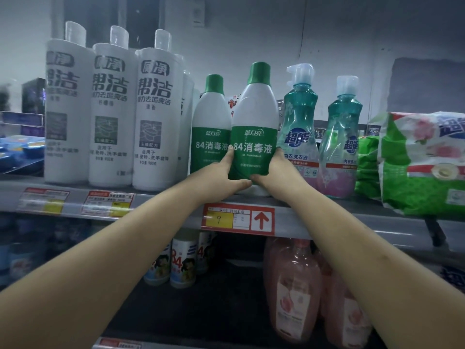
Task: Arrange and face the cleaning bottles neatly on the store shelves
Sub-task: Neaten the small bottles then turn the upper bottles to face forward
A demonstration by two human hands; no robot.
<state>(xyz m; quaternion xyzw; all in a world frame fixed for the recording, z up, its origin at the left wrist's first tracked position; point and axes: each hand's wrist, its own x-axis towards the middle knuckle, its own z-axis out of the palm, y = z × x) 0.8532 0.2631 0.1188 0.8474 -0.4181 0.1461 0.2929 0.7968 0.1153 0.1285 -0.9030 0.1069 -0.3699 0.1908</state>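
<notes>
Here, the left hand point(226, 176) and right hand point(273, 170) each grip the lower body of a green-capped 84 disinfectant bottle point(254, 127), upright at the shelf point(156, 212) edge. A second disinfectant bottle point(210, 127) stands just left, touching; two teal pump bottles point(299, 127) stand right.

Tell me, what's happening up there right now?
Left hand and right hand both gripping front disinfectant bottle. Label facing out. Second disinfectant bottle close left, teal bottle close right.
</notes>
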